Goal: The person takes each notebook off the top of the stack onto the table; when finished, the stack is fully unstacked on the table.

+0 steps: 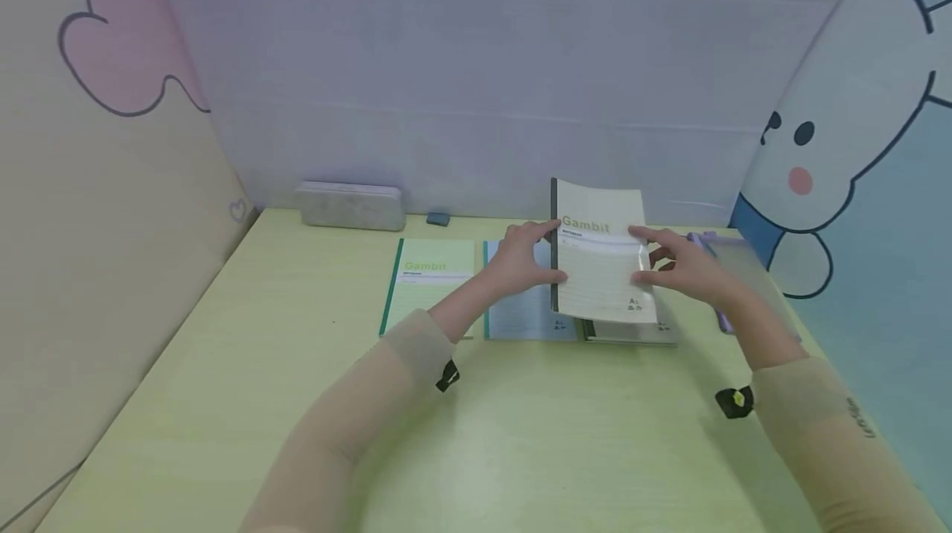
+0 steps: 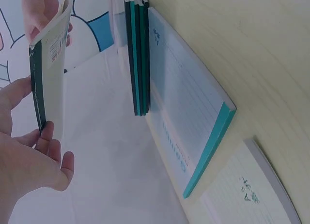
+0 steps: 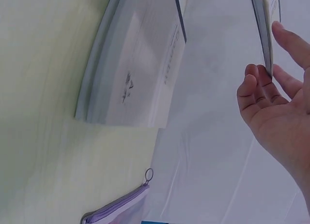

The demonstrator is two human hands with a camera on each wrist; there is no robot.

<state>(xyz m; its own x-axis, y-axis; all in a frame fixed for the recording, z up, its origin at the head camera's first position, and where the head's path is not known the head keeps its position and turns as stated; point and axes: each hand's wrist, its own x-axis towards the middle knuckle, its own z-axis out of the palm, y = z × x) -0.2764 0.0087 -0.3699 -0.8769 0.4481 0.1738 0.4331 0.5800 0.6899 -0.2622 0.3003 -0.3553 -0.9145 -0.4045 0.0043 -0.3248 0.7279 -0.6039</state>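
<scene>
A cream notebook (image 1: 602, 268) with a dark spine and "Gambit" on its cover is held up above the table. My left hand (image 1: 521, 259) pinches its spine side, thumb in front. On the opposite edge my right hand (image 1: 687, 267) holds it between thumb and fingers. Beneath it lies a stack of notebooks (image 1: 632, 333), whose dark and teal spines (image 2: 137, 59) show in the left wrist view. Beside the stack lies a blue notebook (image 1: 521, 314) with a teal spine, partly covered by my left hand. Farther left is a pale green notebook (image 1: 431, 293).
A grey oblong case (image 1: 352, 207) stands at the back left against the wall, with a small blue block (image 1: 438, 219) near it. A clear pouch with a purple zip (image 3: 116, 207) lies right of the stack, partly behind my right arm.
</scene>
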